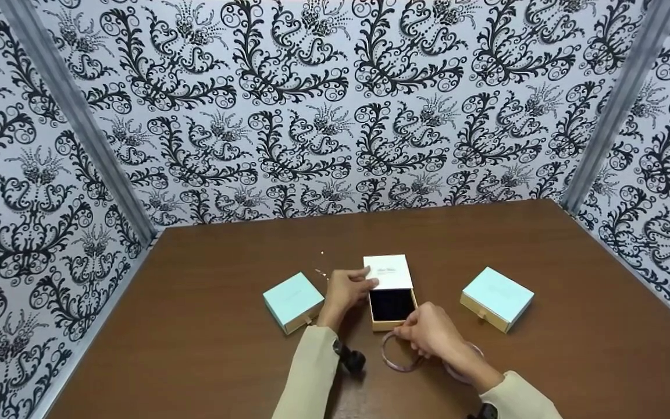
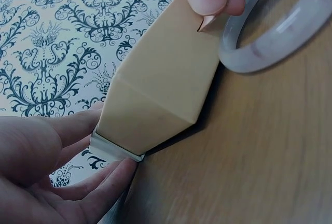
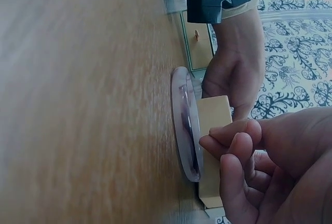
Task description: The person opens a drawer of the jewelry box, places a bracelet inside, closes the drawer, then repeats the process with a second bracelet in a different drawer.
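A small drawer-style jewelry box stands partly pulled out in the middle of the table. Its white sleeve (image 1: 387, 269) is held at the sides by my left hand (image 1: 345, 291), thumb on one side and fingers on the other. The tan drawer (image 1: 390, 326) shows a black lining (image 1: 392, 304) with nothing on it. At the drawer's front, my right hand (image 1: 432, 330) pinches the small ribbon pull tab (image 2: 206, 23) between thumb and finger. A pale purplish bangle (image 1: 396, 368) lies just before the drawer. Another bangle (image 1: 457, 377) is partly hidden beneath my right wrist.
One turquoise drawer box (image 1: 294, 299) sits left of my left hand, and a similar turquoise box (image 1: 499, 297) is to the right. Small shiny bits (image 1: 321, 272) lie behind the left box. Patterned panels (image 1: 312, 145) enclose the brown table (image 1: 207, 349) at back and sides.
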The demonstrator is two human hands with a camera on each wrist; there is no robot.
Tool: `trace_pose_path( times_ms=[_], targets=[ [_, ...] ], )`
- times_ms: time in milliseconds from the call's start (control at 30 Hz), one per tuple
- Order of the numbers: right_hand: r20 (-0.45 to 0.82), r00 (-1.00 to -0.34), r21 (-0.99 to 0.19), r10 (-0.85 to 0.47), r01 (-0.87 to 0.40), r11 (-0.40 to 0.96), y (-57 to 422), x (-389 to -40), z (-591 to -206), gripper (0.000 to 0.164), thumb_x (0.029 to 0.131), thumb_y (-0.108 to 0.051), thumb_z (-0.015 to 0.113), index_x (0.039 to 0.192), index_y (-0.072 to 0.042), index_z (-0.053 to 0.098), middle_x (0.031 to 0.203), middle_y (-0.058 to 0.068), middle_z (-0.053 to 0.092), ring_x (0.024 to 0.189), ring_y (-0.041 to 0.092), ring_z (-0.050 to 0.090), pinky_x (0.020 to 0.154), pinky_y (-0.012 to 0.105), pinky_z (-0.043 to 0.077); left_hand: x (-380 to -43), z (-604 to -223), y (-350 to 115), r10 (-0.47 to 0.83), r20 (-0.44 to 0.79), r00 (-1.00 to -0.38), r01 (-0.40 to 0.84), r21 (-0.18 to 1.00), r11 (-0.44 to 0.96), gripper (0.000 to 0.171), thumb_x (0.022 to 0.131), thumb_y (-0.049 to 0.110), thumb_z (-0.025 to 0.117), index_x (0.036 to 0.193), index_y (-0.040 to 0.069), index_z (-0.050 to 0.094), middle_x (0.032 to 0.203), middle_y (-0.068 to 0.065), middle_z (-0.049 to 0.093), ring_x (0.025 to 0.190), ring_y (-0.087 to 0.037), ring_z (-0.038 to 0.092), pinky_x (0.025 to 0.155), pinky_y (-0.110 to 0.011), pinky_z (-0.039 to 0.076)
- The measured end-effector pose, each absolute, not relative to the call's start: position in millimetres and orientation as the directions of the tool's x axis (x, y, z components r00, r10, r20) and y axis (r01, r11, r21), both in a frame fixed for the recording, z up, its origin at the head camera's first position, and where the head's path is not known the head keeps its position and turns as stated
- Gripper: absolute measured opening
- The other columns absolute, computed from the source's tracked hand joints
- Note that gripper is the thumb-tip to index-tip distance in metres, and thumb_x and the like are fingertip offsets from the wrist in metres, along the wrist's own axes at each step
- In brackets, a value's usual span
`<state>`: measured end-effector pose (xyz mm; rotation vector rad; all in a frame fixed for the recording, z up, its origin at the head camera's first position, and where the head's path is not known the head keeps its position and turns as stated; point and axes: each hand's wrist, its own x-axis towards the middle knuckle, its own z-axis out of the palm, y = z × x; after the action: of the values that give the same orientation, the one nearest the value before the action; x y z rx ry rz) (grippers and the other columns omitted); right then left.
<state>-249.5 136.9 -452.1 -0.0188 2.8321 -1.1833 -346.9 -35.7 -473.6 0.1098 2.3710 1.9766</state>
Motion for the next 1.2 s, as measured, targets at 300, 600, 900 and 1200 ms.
trace_pose_path(
  times_ms=[300,600,900,1200],
  targets=[
    [-0.042,-0.995,-0.723,-0.089,-0.031,0.690,138,-249,-455,0.027,0.088,-0.016,0.076,0.062,-0.010,0.073,0.044,-0.006,0.052,0.036,0.003,0.045,0.039,0.018,0.041,-347,-473,-37,0.096,-0.018,-0.995,0.003,0.976,0.216,0.039,0.088,0.017,0.078,0.125,0.007,0.070,0.111,-0.017,0.075,0.082,-0.018,0.075,0.072,-0.030,0.060],
    [-0.048,-0.995,-0.721,-0.083,-0.022,0.693,137,-248,-454,0.026,0.088,-0.017,0.076,0.062,-0.011,0.073,0.043,-0.006,0.051,0.036,0.003,0.045,0.038,0.017,0.040,-347,-472,-36,0.085,-0.028,-0.996,-0.008,0.975,0.222,0.039,0.087,0.018,0.079,0.124,0.008,0.070,0.109,-0.016,0.076,0.076,-0.014,0.073,0.069,-0.028,0.058],
    [-0.083,-0.995,-0.735,-0.059,0.021,0.678,142,-247,-452,0.024,0.087,-0.021,0.078,0.065,-0.010,0.074,0.045,-0.005,0.053,0.038,0.004,0.045,0.039,0.018,0.039,-347,-471,-36,0.085,-0.015,-0.996,0.003,0.978,0.207,0.039,0.087,0.016,0.079,0.123,0.006,0.070,0.111,-0.016,0.075,0.070,-0.008,0.065,0.064,-0.024,0.052],
    [-0.039,-0.999,-0.670,-0.021,0.010,0.742,151,-243,-443,0.022,0.080,-0.032,0.084,0.066,-0.016,0.077,0.051,-0.003,0.062,0.040,0.006,0.049,0.042,0.020,0.036,-346,-472,-37,0.091,0.001,-0.996,0.020,0.979,0.205,0.039,0.088,0.015,0.078,0.124,0.006,0.070,0.112,-0.017,0.075,0.081,-0.014,0.074,0.069,-0.027,0.058]
  ],
)
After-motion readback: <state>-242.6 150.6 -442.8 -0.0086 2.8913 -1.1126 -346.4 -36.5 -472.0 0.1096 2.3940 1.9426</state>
